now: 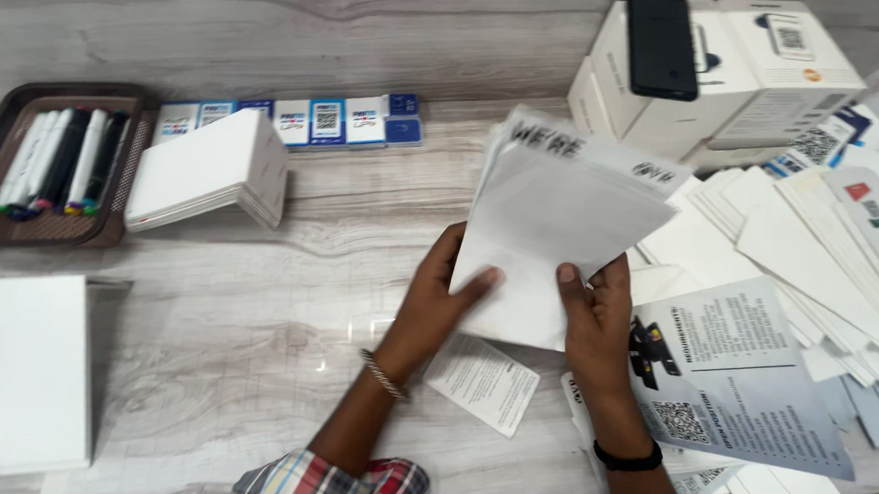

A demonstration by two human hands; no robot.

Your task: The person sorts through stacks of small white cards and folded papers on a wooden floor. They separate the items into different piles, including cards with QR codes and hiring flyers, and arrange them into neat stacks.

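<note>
White folded paper sheets (549, 222) held up over the bench (259, 298), both hands on the lower edge. Left hand (435, 294) pinched on the bottom-left corner, thumb in front, fingers behind. Right hand (593, 313) pinched on the bottom-right edge, thumb on the front. Small printed leaflet (483, 382) lies flat just below, between the wrists. Printed flyer (735, 374) just beside the right hand, on a spread of envelopes (814, 263). White card stack (211, 168) and marker tray (53, 166) well apart, far left
</note>
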